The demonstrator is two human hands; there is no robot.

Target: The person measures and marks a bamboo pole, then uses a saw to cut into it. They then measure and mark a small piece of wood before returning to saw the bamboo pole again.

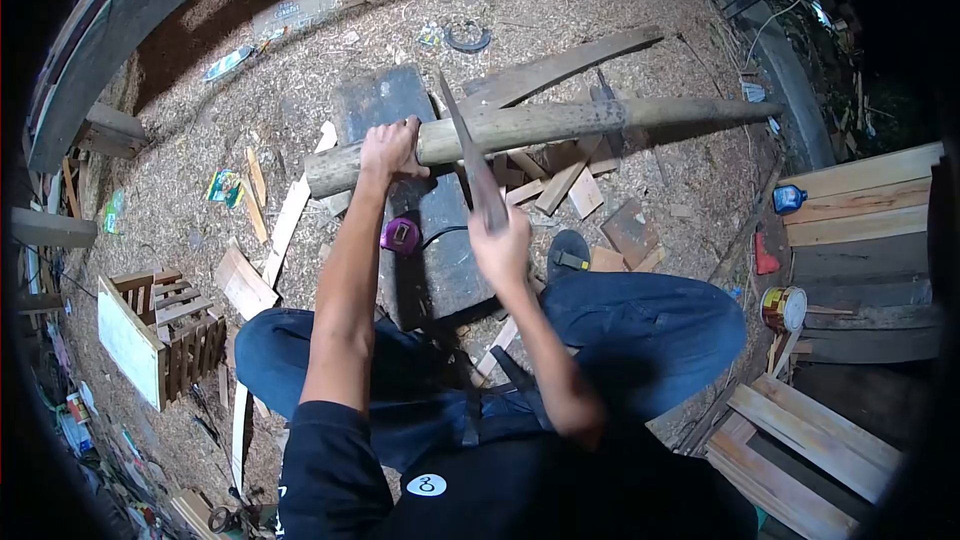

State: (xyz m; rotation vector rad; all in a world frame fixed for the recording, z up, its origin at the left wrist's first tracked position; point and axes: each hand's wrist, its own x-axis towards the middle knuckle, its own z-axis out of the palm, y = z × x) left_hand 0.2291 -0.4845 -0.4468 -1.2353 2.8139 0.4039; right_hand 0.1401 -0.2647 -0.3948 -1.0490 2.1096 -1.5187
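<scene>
A long round wooden pole [520,130] lies across a dark board [445,270] in front of my knees. My left hand [388,150] presses on the pole near its left end, fingers wrapped over the top. My right hand [500,245] is closed around the handle of a hand saw [468,135], slightly blurred. The narrow blade crosses the pole just right of my left hand, its tip pointing away from me. Below the pole, a pink tape measure [401,236] rests on the board.
Wood offcuts [565,180] lie under the pole, with a flat plank [575,62] behind it. A slatted wooden crate [160,325] stands at left. Stacked boards [860,205] and a paint can [784,309] are at right. Shavings cover the ground.
</scene>
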